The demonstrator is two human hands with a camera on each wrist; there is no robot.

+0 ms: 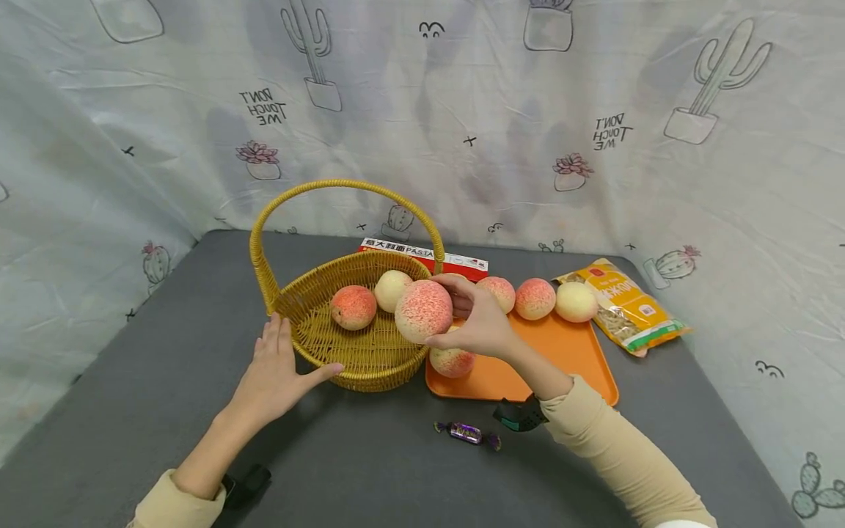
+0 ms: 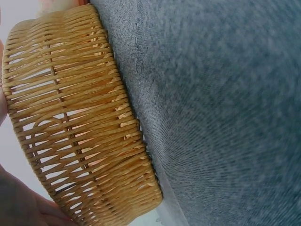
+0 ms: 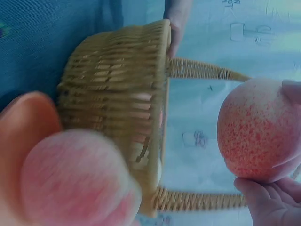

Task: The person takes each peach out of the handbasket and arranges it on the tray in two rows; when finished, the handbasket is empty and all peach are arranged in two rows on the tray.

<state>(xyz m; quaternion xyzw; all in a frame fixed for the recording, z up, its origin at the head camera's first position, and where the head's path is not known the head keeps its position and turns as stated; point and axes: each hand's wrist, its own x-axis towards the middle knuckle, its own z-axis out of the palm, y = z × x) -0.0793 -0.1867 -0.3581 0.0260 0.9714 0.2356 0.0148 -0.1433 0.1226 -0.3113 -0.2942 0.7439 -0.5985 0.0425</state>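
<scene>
My right hand point(image 1: 485, 323) grips a speckled pink peach point(image 1: 424, 312) between thumb and fingers, above the right rim of a yellow wicker basket point(image 1: 370, 378). In the right wrist view, the held peach point(image 3: 258, 129) is off to the right, apart from the basket point(image 3: 108, 61). Spread along the basket's front left rim, my left hand point(image 1: 269, 378) touches it with fairly straight fingers and thumb. Inside the basket lie a redder peach point(image 1: 353, 307) and a pale peach point(image 1: 392, 290). The left wrist view shows the woven basket side point(image 2: 80, 122) close up.
Right of the basket, an orange tray point(image 1: 548, 359) holds several peaches, one a pink peach point(image 1: 535, 299). A noodle bag point(image 1: 623, 304) lies beyond it. Behind the basket is a red pasta box point(image 1: 462, 267). A purple wrapped candy point(image 1: 466, 433) lies in front on the grey table point(image 1: 370, 469).
</scene>
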